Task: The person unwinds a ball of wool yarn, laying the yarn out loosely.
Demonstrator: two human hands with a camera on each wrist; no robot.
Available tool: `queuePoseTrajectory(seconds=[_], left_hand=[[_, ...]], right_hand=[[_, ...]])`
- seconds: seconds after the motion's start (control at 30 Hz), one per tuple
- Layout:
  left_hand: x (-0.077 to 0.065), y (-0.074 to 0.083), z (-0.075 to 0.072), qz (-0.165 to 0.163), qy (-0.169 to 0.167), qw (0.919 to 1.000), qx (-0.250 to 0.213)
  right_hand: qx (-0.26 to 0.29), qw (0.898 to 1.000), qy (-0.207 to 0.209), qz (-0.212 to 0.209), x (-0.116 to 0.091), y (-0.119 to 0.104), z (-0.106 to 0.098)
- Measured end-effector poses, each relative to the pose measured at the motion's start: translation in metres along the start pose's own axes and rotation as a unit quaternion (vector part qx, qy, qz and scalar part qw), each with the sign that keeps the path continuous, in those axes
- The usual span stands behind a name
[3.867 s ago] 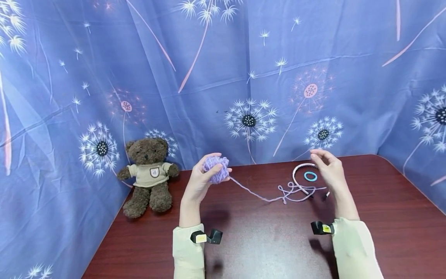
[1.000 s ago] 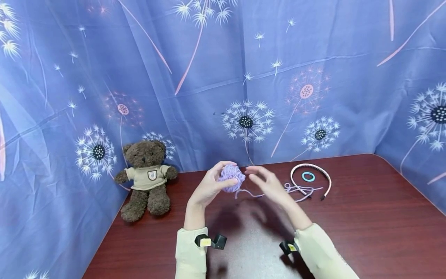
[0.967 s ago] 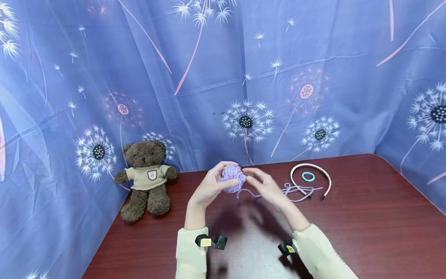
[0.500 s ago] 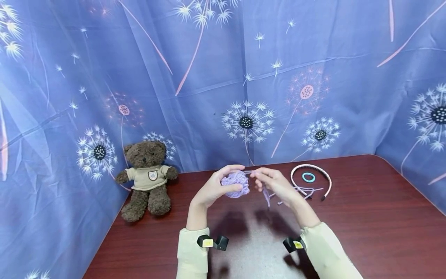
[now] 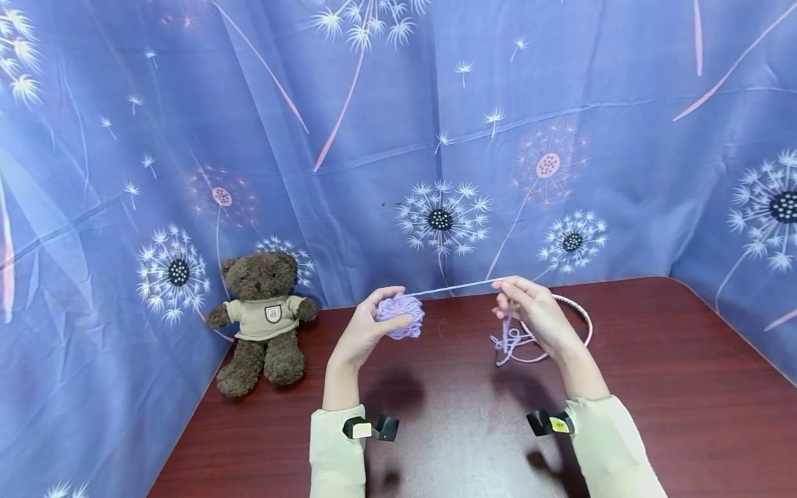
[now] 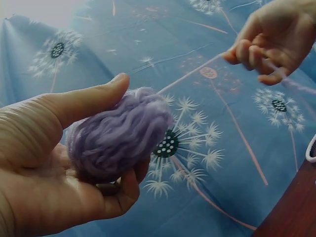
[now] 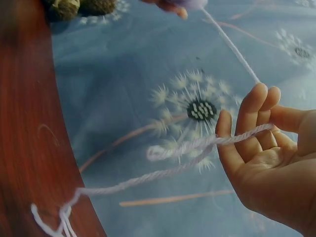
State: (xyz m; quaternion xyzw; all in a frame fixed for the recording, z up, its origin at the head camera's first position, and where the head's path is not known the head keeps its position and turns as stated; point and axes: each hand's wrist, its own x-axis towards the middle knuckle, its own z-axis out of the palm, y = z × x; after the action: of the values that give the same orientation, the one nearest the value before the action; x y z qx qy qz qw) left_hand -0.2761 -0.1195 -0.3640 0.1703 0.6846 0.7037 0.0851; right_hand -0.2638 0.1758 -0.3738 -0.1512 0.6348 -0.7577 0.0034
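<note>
A lilac ball of yarn (image 5: 398,318) is held above the table in my left hand (image 5: 361,332), thumb on one side and fingers curled round the other. From it a strand runs taut to my right hand (image 5: 535,311), which pinches it between thumb and fingertips. In the right wrist view the loose yarn (image 7: 143,180) crosses the right fingers and hangs down toward the table. More lilac yarn lies in loops beside the white headband (image 5: 588,325), partly behind the right hand.
A brown teddy bear (image 5: 261,325) in a beige shirt sits at the left of the dark red table (image 5: 685,387). Blue curtain (image 5: 373,173) with dandelion prints hangs behind and beside the table. Black wrist cameras are strapped on both sleeves.
Earlier the right hand came in to the yarn ball. It then pinched a strand and moved off to the right, pulling it taut. The turquoise ring is now hidden behind the right hand.
</note>
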Motion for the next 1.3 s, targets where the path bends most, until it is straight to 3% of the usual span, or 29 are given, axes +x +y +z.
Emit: queuePoseTrajectory(seconds=[0.13,0.33,0.6,0.7,0.8,0.93,1.07,1.13,1.2,1.3], left_hand=[[-0.001,0.001,-0.004,0.002,0.027,0.9996,-0.013],[0.000,0.001,-0.009,0.010,0.040,0.9986,-0.034],[-0.004,0.005,-0.012,0.002,0.003,0.9978,-0.067],[-0.006,0.005,-0.013,0.009,-0.017,0.9973,-0.071],[-0.006,0.004,-0.014,0.015,-0.032,0.9965,-0.076],[-0.006,0.004,-0.011,0.021,-0.041,0.9965,-0.069],[-0.005,0.004,-0.005,0.027,-0.054,0.9966,-0.056],[-0.004,0.004,-0.001,0.030,-0.064,0.9961,-0.052],[-0.003,0.003,0.002,0.030,-0.072,0.9956,-0.050],[-0.001,0.002,0.006,0.032,-0.083,0.9950,-0.046]], right_hand=[[0.014,0.999,0.031,-0.005,-0.003,-0.002,-0.014],[0.048,0.996,0.069,-0.010,-0.005,-0.003,-0.034],[0.082,0.986,0.134,-0.050,-0.011,0.001,-0.058],[0.070,0.984,0.161,-0.038,-0.011,0.003,-0.062],[0.024,0.984,0.175,-0.011,-0.008,0.006,-0.062],[-0.082,0.979,0.185,0.012,-0.003,0.011,-0.052],[-0.216,0.953,0.210,0.038,0.004,0.015,-0.027],[-0.256,0.944,0.202,0.043,0.007,0.016,-0.011],[-0.274,0.947,0.166,0.035,0.009,0.017,0.006],[-0.263,0.963,0.057,0.014,0.008,0.016,0.032]])
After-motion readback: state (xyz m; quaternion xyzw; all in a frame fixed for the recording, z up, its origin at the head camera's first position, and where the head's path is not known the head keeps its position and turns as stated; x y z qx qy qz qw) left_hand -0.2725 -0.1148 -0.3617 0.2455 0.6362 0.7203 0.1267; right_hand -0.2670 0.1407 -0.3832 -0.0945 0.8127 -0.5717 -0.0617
